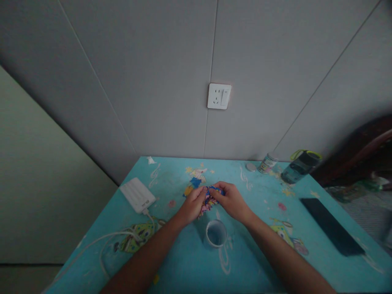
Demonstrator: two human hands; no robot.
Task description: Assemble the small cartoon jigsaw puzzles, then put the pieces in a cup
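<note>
Both hands meet above the middle of the table, fingers closed on one small colourful packet (208, 203) patterned in blue, pink and yellow. My left hand (193, 204) pinches its left side. My right hand (230, 200) grips its upper right edge, with thumb and fingers close to the left thumb. What the packet contains cannot be made out. Just below the hands, nearer to me, a clear cup (216, 233) stands upright with its mouth open. Blue and yellow patches (192, 186) lie behind the left hand; whether they are print or loose pieces is unclear.
On the left lies a white power bank (138, 196) with white cables. A dark flat device (332, 226) with a cable lies on the right. At the back right stand a small jar (268, 163), a round lid (250, 167) and a dark bottle (301, 166). A wall socket (219, 96) is above.
</note>
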